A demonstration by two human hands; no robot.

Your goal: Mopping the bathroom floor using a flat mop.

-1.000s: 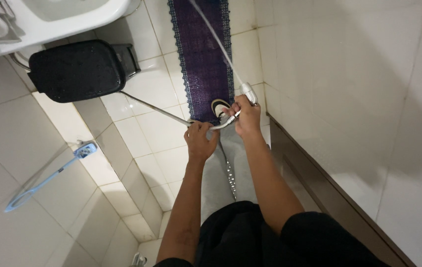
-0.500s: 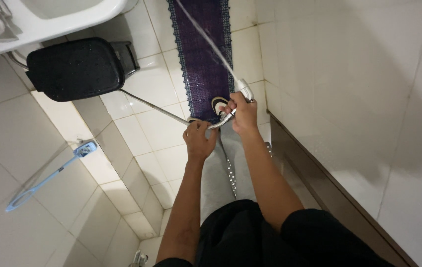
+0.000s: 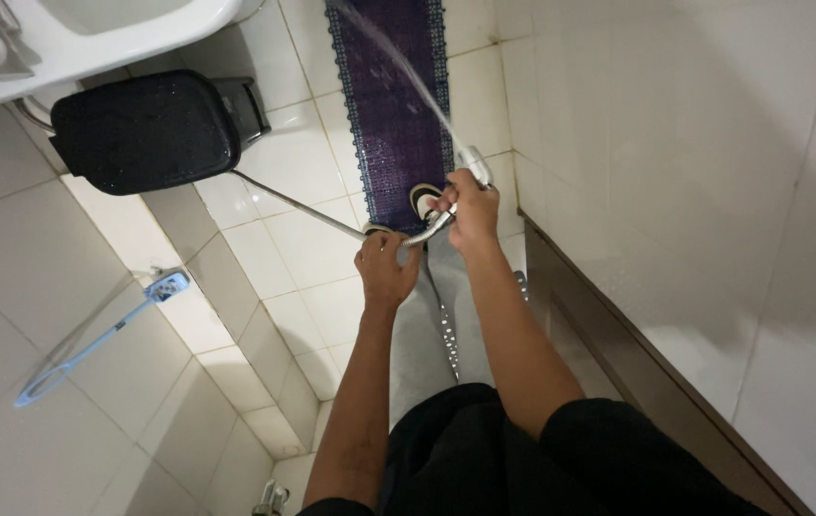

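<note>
Since half a second ago, both hands have barely shifted, and a water jet (image 3: 398,67) now shoots from the spray nozzle (image 3: 476,164) over the purple mat (image 3: 393,105). Right hand (image 3: 468,205) has its fingers curled tight around the nozzle. Left hand (image 3: 385,269) grips the metal hose (image 3: 312,205), fingers closed around it. Nearby stands a black lidded bin (image 3: 145,129), contents hidden, beside the white toilet bowl (image 3: 92,33).

Bare forearms, blk top, grey trousers
</note>
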